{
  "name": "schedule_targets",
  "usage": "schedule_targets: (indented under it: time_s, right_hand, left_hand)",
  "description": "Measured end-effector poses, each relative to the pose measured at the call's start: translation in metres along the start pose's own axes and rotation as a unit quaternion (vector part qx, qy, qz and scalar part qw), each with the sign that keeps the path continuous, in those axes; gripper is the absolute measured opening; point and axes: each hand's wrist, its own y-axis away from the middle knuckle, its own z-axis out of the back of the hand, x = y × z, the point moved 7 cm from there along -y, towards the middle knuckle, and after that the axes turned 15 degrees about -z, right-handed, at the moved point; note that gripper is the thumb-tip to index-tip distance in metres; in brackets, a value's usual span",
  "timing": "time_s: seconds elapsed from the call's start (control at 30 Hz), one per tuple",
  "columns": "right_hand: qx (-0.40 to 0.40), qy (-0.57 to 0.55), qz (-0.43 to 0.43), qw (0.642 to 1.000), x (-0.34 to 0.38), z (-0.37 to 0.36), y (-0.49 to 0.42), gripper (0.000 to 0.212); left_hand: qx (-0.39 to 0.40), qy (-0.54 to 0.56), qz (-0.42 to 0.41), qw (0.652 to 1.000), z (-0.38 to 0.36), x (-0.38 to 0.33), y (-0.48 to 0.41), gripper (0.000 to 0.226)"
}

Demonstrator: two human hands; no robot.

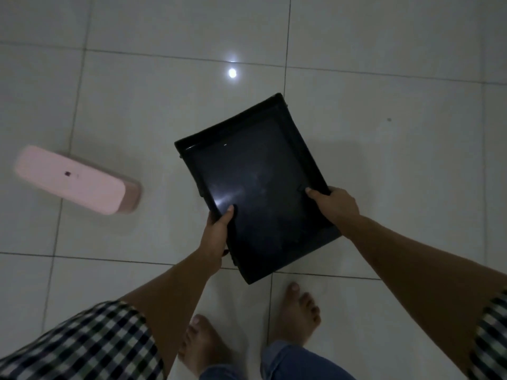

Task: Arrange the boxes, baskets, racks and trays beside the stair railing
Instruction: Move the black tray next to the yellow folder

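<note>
While it hangs over the tiled floor (384, 160), one black tray (255, 182), shallow: left hand (216, 234) grips its left rim, right hand (333, 205) grips its right rim, thumbs on top. One pink box (74, 179) on the floor, well apart to the left; small dark label (67, 174), illegible

Pink box (74, 179) on tiled floor (384, 64)

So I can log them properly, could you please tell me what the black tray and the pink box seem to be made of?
The black tray is likely moulded plastic, glossy, judging by the light glare and raised rim. The pink box is probably smooth matte plastic with rounded corners, though blur leaves it open.
</note>
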Motion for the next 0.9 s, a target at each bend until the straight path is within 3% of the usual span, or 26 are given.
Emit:
schedule_targets:
  time_s: [0.1, 0.17, 0.23, 0.4, 0.57, 0.7, 0.8, 0.9]
  right_hand:
    - [0.171, -0.182, -0.086, 0.965, -0.002, -0.008, -0.005, 0.057]
    - [0.292, -0.194, -0.108, 0.930, 0.001, -0.014, -0.001, 0.056]
    - [0.335, -0.176, -0.100, 0.920, 0.001, -0.018, -0.005, 0.057]
    - [0.303, -0.218, -0.086, 0.924, -0.003, -0.018, -0.003, 0.045]
    - [0.297, -0.228, -0.064, 0.925, 0.005, 0.005, 0.054, 0.049]
    - [0.296, -0.221, -0.057, 0.928, 0.032, 0.044, 0.143, 0.050]
    - [0.297, -0.235, -0.050, 0.924, 0.057, 0.077, 0.229, 0.046]
    - [0.310, -0.241, -0.042, 0.919, 0.077, 0.104, 0.317, 0.047]
  left_hand:
    - [-0.002, 0.063, -0.005, 0.998, -0.006, 0.004, -0.002, 0.053]
    - [0.015, 0.106, -0.007, 0.994, -0.011, 0.011, -0.004, 0.067]
    - [0.024, 0.146, -0.006, 0.989, -0.014, 0.015, -0.006, 0.073]
    - [0.032, 0.182, -0.001, 0.983, -0.010, 0.013, -0.002, 0.056]
    - [0.026, 0.185, -0.004, 0.982, 0.012, -0.027, 0.043, 0.064]
    - [0.019, 0.187, -0.012, 0.982, 0.038, -0.097, 0.119, 0.050]
    - [-0.014, 0.166, -0.038, 0.985, 0.070, -0.163, 0.188, 0.067]
    - [-0.029, 0.132, -0.077, 0.988, 0.105, -0.228, 0.262, 0.057]
